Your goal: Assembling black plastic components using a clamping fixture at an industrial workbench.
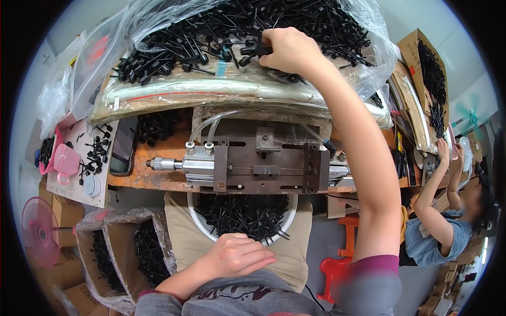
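Note:
My right hand (293, 50) reaches to the far side, its fingers closed around one or more black plastic parts (259, 49) at the front of a large heap. The parts in this heap (184, 47) have thin stems and thicker heads. My left hand (243, 255) lies flat over my lap, fingers extended and holding nothing, by the near rim of a white basin (294, 210). More black stemmed parts (242, 213) fill that basin. Between the basin and the heap stands a metal clamping fixture (266, 169) with silver cylinders (199, 164) and clear air hoses (213, 126).
Plastic sheeting (369, 31) lines the heap's tray. At left are a pink cup (66, 160), a white round container (92, 185) and a pink fan (40, 231). Lined boxes (118, 237) of parts stand lower left. Red stool (332, 271); a co-worker (440, 226) works at right.

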Demonstrator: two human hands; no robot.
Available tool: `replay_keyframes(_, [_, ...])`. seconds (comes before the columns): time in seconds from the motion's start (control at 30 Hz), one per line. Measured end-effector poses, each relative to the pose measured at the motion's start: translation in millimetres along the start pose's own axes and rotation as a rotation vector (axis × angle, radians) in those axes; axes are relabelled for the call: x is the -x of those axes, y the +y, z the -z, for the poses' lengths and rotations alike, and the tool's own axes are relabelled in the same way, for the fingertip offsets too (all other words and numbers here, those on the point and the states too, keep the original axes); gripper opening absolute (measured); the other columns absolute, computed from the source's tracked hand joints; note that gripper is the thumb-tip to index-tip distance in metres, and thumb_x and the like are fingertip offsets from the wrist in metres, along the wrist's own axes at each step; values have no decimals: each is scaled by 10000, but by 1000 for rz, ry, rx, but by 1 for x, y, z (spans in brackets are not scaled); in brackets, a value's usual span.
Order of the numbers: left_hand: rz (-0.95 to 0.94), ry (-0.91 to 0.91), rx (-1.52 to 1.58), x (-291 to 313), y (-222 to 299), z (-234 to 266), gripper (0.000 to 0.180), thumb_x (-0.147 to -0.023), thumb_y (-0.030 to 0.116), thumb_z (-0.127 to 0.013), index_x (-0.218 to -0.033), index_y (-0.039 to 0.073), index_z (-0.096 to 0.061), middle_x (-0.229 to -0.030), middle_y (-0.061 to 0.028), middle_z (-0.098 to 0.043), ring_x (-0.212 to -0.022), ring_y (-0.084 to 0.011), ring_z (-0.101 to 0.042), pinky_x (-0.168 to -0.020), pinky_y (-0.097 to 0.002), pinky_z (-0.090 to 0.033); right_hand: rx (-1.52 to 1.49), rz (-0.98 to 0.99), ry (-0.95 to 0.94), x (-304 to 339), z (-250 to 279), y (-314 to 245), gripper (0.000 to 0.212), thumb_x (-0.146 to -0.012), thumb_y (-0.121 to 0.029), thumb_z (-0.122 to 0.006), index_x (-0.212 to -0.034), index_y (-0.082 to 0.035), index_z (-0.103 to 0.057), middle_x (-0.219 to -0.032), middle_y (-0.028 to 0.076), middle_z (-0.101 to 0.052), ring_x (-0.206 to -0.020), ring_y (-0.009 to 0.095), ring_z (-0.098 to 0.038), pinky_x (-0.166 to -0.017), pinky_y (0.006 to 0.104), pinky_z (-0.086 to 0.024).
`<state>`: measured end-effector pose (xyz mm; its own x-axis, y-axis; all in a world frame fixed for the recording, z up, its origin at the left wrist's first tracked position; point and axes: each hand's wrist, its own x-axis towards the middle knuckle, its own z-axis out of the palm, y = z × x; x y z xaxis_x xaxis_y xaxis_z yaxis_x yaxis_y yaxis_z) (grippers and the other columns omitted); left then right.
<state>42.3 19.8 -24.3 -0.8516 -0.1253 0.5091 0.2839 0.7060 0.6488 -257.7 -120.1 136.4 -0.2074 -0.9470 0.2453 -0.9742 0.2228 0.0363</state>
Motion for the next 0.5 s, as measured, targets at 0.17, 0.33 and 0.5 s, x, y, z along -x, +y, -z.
replay_keyframes(0.17, [-33, -15, 2, -3, 0, -1, 133, -779, 159, -801, -886, 90, -763, -822, -14, -737, -658, -132, -678, -557, -241, -499, -290, -41, 71, 5, 6, 35, 373, -748, -320, -807, -1042, -96, -752, -920, 126, -708, -866, 235, -674, -788, 356, -534])
replay_keyframes(0.33, [-19, 11, -19, 1, -2, -3, 200, -777, 205, -813, -936, 91, -767, -833, -6, -735, -639, -124, -661, -540, -236, -484, -844, -181, 178, 13, 24, 83, 323, -743, -344, -878, -859, -72, -747, -633, -42, -553, -554, 45, -458, -543, 212, -318])
replay_keyframes(0.5, [-29, 38, -53, -2, 1, -2, 343, -808, 326, -788, -1063, 99, -749, -788, 16, -687, -587, -113, -616, -513, -242, -452, -1258, -303, 262, 21, 22, 93, 247, -856, -244, -801, -964, -27, -756, -834, 12, -692, -643, 53, -569, -580, 205, -453])
